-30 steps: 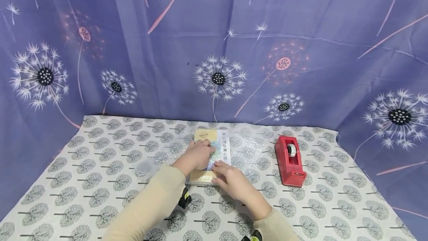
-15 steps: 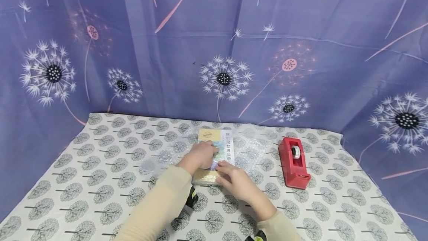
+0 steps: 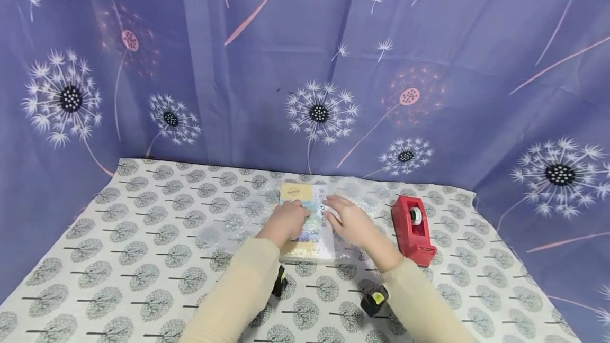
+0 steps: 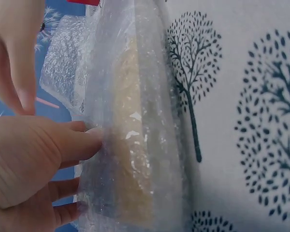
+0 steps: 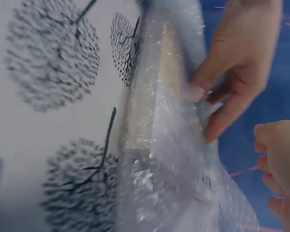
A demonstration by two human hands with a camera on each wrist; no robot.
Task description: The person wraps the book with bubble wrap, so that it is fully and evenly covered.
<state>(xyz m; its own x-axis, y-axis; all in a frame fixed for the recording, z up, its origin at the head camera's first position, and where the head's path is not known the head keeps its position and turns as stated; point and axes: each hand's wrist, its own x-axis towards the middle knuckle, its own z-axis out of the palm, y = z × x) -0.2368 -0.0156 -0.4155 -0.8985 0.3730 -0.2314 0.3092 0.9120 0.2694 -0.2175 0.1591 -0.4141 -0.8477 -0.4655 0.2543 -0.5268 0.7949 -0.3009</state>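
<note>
A book (image 3: pixel 297 193) with a yellow and blue cover and a white strip of black characters lies flat mid-table. Clear bubble wrap (image 3: pixel 224 229) covers it and spreads out to both sides. My left hand (image 3: pixel 285 222) rests on the wrapped book, thumb and fingertips touching the wrap; in the left wrist view that hand (image 4: pixel 36 164) has its fingers loosely bent. Over the book's right side is my right hand (image 3: pixel 351 221), fingers extended and slightly bent. In the right wrist view, the right hand (image 5: pixel 285 164) appears apart from the wrap and holds nothing.
A red tape dispenser (image 3: pixel 413 232) with a roll of tape (image 3: pixel 416 215) stands to the right of the book. The tree-patterned tablecloth (image 3: pixel 157 258) reaches back to a blue dandelion-print curtain (image 3: pixel 238 83).
My right hand has left the book's near edge and moved up and away, over its right side. My left hand stays on the wrapped book. The head view has shifted slightly.
</note>
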